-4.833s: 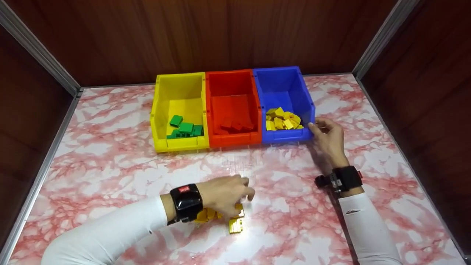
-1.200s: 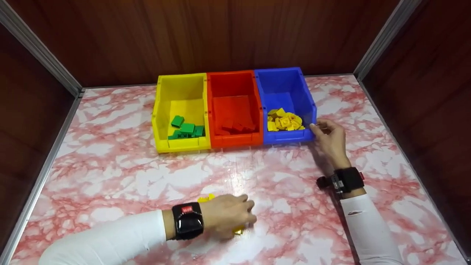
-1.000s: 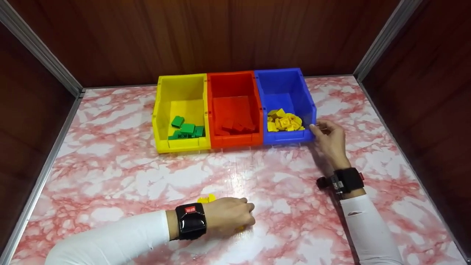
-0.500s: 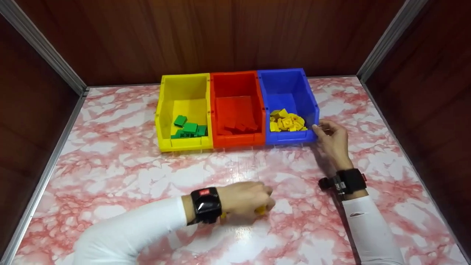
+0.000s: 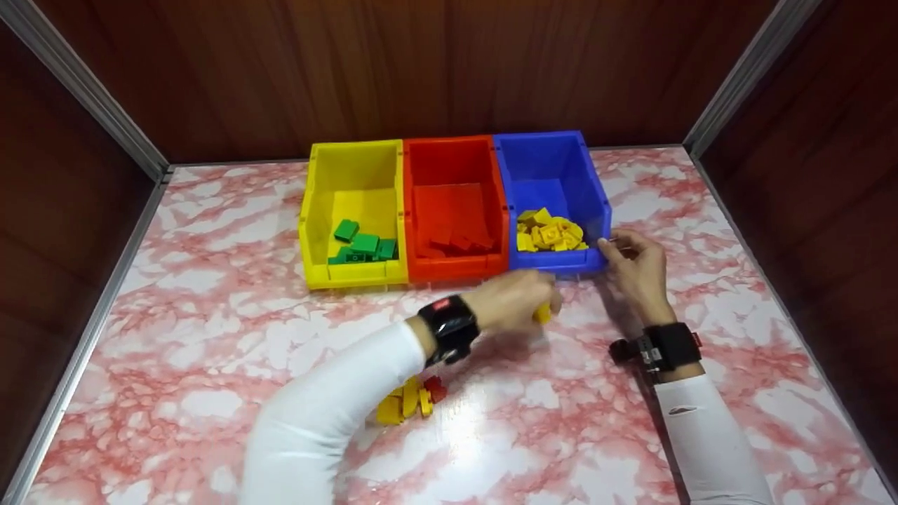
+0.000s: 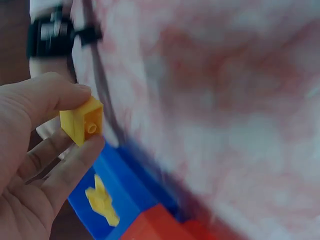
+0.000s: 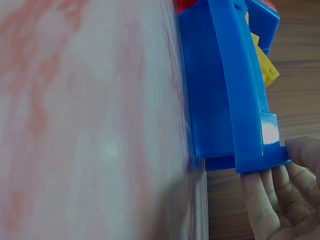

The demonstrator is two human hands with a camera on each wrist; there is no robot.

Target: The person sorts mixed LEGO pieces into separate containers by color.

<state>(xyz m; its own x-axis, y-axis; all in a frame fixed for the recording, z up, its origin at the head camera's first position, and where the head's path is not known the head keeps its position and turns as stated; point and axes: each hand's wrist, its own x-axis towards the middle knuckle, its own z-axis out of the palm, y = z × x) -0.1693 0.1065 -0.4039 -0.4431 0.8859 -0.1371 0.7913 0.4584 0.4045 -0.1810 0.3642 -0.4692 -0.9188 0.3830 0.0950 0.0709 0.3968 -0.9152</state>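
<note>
Between thumb and fingertips my left hand pinches a yellow toy building brick, just in front of the blue bin. That bin has a heap of yellow bricks inside. My right hand grips the bin's front right corner; in the right wrist view the thumb lies at the rim, with the other fingers against the outer side. On the table, partly behind the left sleeve, lie several yellow bricks and a red piece.
A red bin with red bricks adjoins the blue one. Left of it stands a yellow bin holding several green bricks. Dark wood panels enclose the marbled table at the back and sides.
My left hand has moved from the loose bricks up and right towards the blue bin, carrying a yellow brick. The pile with the red piece is uncovered. My right hand keeps its place.
</note>
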